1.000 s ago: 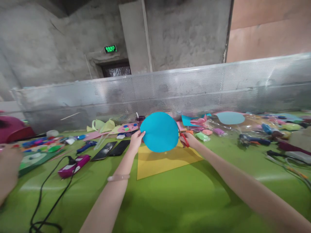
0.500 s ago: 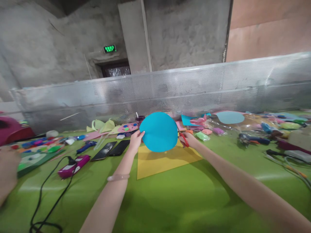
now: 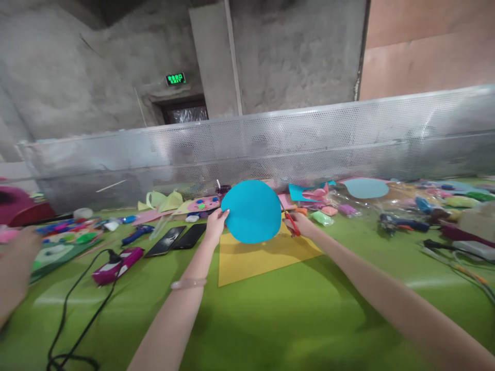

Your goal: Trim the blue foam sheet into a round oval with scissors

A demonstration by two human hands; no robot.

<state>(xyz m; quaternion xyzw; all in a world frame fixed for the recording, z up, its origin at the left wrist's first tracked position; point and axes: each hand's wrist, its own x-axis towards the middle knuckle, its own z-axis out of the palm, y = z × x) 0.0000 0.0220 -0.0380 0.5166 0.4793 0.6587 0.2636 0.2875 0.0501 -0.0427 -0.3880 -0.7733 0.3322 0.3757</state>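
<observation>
A round sheet of blue paper is held up in front of me. My left hand pinches its left edge between thumb and fingers. On the other side my right hand is closed round a pair of red-handled scissors, whose blades point up beside the disc's right edge. Whether the blades touch the paper I cannot tell. Below the disc, a yellow paper sheet lies flat on the green tabletop.
Two phones lie left of the yellow sheet, near a blue glue gun and a purple power strip with a black cable. Another person's hand is at far left. Clay packets and another glue gun lie right.
The blue disc has shifted very slightly left and down, both hands staying at its edges. At far left the other person's hand has moved a little, and something pink shows beside it.
</observation>
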